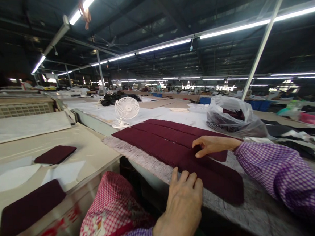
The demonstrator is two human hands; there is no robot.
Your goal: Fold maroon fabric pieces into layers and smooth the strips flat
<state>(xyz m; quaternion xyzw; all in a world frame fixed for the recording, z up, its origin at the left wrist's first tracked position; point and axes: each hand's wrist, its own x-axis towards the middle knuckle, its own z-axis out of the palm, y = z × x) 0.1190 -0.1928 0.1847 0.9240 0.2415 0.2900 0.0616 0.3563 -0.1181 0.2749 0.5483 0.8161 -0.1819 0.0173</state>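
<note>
Long dark maroon fabric strips [161, 139] lie side by side on a grey worktable [252, 212] in front of me. My left hand [183, 203] rests at the near edge of the closest strip, fingers curled onto the cloth. My right hand [210, 145] reaches in from the right in a purple checked sleeve and pinches the edge of a maroon strip between thumb and fingers. Two more maroon pieces, a small one [55, 154] and a larger one [30, 208], lie on the beige surface at my left.
A small white fan [126, 108] stands behind the strips. A clear plastic bag [234, 117] holding dark cloth sits at the right. White paper pieces [12, 176] lie on the beige table. Further tables with fabric piles stretch away under strip lights.
</note>
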